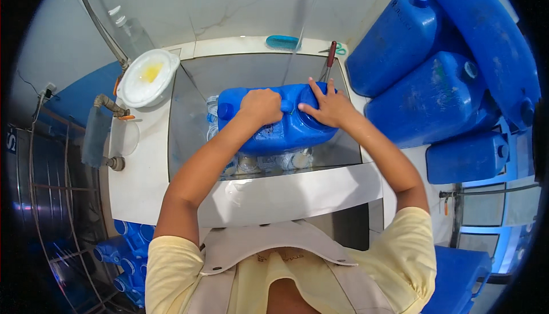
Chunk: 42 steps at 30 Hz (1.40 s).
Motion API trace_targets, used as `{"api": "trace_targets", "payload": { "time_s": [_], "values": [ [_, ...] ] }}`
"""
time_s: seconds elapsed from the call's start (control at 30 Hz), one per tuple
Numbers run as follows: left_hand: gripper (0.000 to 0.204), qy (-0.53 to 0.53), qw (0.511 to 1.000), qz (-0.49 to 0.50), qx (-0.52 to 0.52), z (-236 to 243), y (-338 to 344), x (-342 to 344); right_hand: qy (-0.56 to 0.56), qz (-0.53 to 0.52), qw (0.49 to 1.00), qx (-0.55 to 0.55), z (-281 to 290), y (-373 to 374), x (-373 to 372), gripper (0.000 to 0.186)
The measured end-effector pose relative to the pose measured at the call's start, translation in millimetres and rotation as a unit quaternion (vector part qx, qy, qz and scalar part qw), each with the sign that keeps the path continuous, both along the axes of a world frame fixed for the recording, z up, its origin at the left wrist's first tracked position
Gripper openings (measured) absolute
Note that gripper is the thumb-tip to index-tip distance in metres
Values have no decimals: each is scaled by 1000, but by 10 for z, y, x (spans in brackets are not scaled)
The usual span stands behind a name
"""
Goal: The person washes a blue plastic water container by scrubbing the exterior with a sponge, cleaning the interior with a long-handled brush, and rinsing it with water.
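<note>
A blue plastic water container (269, 134) lies across the grey sink basin (189, 108), its capped spout toward the left. My left hand (261, 107) is closed around the container's handle. With fingers spread, my right hand (328, 106) rests on the container's right end, holding nothing. Under and beside the container, several clear plastic bottles (249, 162) lie in the basin, partly hidden by it.
A white lidded tub (150, 79) and a clear pump bottle (134, 36) stand left. A blue brush (283, 42) and a red-handled tool (331, 54) sit on the back ledge. Large blue containers (420, 99) are stacked right. Pipes with a valve (111, 107) stick out left.
</note>
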<state>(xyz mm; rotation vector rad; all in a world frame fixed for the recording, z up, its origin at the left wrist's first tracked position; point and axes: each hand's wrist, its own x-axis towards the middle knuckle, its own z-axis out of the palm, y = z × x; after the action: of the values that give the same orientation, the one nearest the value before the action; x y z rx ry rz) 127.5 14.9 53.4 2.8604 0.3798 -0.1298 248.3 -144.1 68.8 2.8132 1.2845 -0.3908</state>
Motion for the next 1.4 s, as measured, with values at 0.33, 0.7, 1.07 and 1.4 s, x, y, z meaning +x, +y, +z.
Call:
{"api": "trace_targets", "payload": {
  "time_s": [0.33,0.7,1.07,1.4],
  "values": [
    [24,-69,993,94,-19,-169,-219,-387,-64,49,976,203,-278,247,2,46],
    [61,-123,917,306,-224,-735,636,-443,494,-105,798,328,427,1242,856,16],
    [44,-269,959,-50,69,-330,470,617,570,-85,752,321,560,1228,1007,11],
    [21,-120,989,77,40,-215,287,-96,461,-10,835,299,218,1199,1185,15]
  ]
}}
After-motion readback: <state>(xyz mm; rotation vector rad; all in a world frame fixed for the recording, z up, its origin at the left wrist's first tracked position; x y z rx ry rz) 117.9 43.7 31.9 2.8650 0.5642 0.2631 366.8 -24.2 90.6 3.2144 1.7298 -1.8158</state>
